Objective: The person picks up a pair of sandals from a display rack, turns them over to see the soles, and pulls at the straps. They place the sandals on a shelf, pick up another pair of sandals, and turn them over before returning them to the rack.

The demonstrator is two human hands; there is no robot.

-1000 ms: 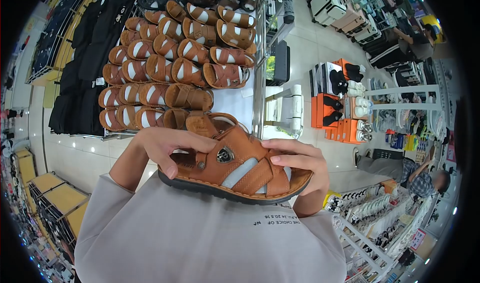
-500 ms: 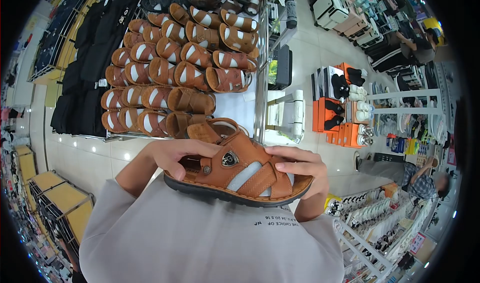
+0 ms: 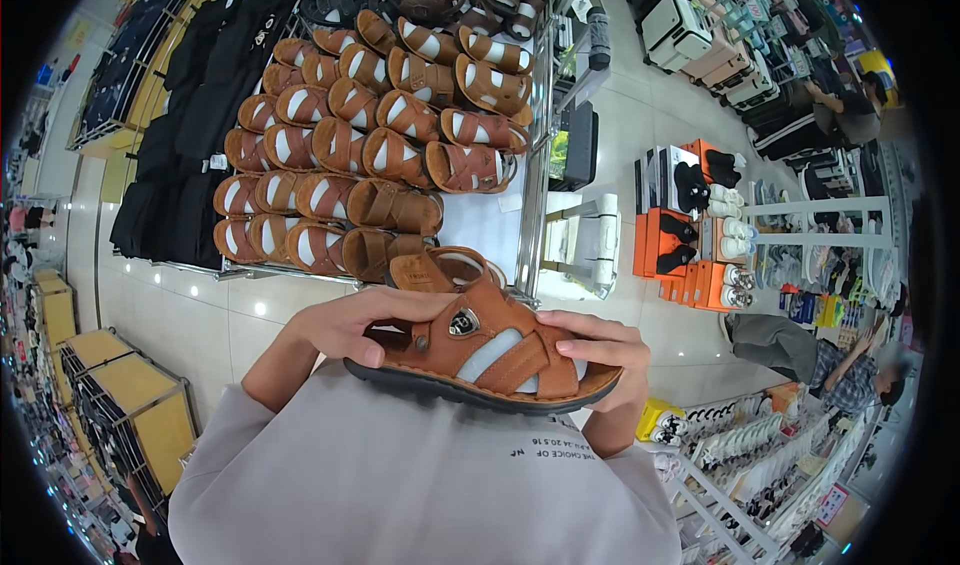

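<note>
A brown leather sandal (image 3: 505, 365) with a black sole, a shield-shaped metal badge and white stuffing is held sideways in front of my chest. My left hand (image 3: 365, 325) grips its heel end, thumb at the inner footbed and fingers behind the strap. At the toe end, my right hand (image 3: 600, 350) is closed around it, two fingers lying over the front straps. Right behind the held one, a second brown sandal (image 3: 425, 273) shows its footbed and a looped strap; its lower part is hidden.
Ahead stands a display table with a metal rail (image 3: 540, 165) and rows of brown sandals (image 3: 340, 145). Black folded goods (image 3: 195, 115) lie on its left side. Orange shoe boxes (image 3: 655, 230) sit on the floor at right. One person (image 3: 835, 360) is at the right, another farther back.
The sandal's toe end has tipped slightly downward in view, and the hands keep their hold. The table and surroundings have shifted a little to the right with the camera.
</note>
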